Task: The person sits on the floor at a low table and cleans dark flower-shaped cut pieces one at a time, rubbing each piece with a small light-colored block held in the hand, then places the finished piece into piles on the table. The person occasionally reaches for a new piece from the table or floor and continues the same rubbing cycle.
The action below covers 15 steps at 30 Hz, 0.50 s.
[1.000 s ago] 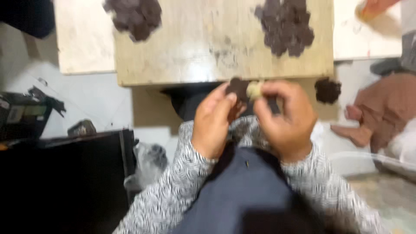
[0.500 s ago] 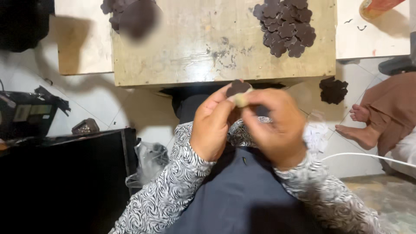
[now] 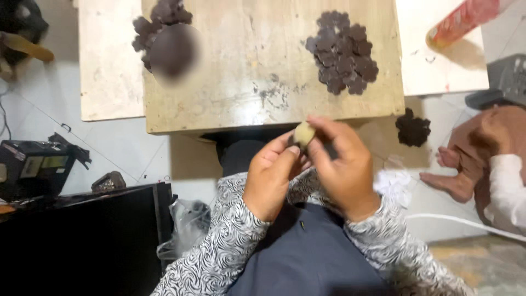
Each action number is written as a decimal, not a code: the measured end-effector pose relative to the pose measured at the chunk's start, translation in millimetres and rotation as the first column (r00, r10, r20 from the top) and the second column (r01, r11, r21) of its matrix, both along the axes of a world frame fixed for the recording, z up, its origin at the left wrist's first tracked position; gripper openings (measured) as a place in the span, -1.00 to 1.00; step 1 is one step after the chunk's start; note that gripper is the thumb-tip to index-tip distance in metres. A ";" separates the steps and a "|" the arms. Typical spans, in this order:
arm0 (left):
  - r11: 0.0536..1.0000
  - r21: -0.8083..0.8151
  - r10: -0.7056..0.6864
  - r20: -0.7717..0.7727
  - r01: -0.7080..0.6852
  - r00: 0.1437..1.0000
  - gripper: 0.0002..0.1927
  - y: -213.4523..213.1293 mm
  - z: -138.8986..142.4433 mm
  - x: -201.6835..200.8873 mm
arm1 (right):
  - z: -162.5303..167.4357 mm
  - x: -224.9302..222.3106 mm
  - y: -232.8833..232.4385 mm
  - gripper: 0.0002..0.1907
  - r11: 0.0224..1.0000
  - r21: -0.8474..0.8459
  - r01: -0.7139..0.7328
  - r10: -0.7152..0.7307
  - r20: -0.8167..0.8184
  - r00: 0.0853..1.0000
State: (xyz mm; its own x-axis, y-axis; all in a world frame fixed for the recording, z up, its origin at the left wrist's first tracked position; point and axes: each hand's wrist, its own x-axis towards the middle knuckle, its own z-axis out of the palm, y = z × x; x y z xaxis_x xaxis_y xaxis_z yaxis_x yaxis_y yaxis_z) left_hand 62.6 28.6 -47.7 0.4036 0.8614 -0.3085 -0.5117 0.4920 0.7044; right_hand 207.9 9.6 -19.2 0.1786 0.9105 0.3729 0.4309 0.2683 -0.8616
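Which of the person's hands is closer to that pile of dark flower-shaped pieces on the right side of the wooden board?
The right hand. It sits just below the pile, while the left hand is lower and further left. Both hold a small pale piece.

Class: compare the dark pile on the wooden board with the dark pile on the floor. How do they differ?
The pile on the board is larger and spread wide; the pile on the floor is small and compact. The first lies on the wooden board, the second lower down on pale floor. Both are dark brown, scalloped pieces.

Ahead of my hands, the wooden board lies bare between two dark piles, left and right.
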 end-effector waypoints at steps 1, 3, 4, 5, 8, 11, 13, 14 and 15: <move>0.995 0.101 0.004 -0.043 0.000 0.999 -0.61 -0.6 -0.7 -1.5 | 0.2 -3.7 -0.3 -0.72 0.999 0.040 -0.017 0.014 0.060 0.998; 0.963 0.271 0.025 -0.135 0.013 0.991 -0.62 -2.3 -2.6 -5.7 | -1.4 -10.2 -2.1 -0.73 0.994 0.093 -0.056 0.040 0.171 0.984; 0.953 0.303 0.037 -0.181 0.020 0.983 -0.62 -3.3 -3.8 -7.8 | -3.1 -11.7 -2.7 -0.74 0.993 0.108 -0.057 0.033 0.211 0.977; 0.942 0.335 0.048 -0.225 0.031 0.973 -0.62 -4.1 -4.9 -9.6 | -5.0 -12.3 -1.9 -0.75 0.991 0.124 -0.055 0.022 0.252 0.967; 0.955 0.289 0.020 -0.277 0.064 0.961 -0.62 -3.9 -8.2 -12.5 | -10.1 -10.0 1.9 -0.75 0.996 0.090 -0.028 0.000 0.299 0.954; 0.976 0.200 -0.036 -0.251 0.089 0.967 -0.61 -1.3 -9.5 -13.4 | -9.5 -5.8 5.6 -0.76 0.997 0.066 0.037 -0.052 0.244 0.968; 0.976 0.197 -0.047 -0.205 0.089 0.978 -0.60 -0.1 -8.8 -14.7 | -7.4 -7.3 4.5 -0.76 0.996 0.081 0.044 -0.063 0.245 0.967; 0.968 0.238 -0.040 -0.172 0.081 0.984 -0.61 -0.1 -8.1 -15.7 | -5.5 -8.2 1.4 -0.76 0.993 0.115 0.028 -0.059 0.277 0.959; 0.956 0.283 -0.031 -0.141 0.071 0.990 -0.61 -0.5 -7.2 -16.8 | -4.5 -10.9 -1.0 -0.76 0.988 0.153 0.008 -0.055 0.307 0.950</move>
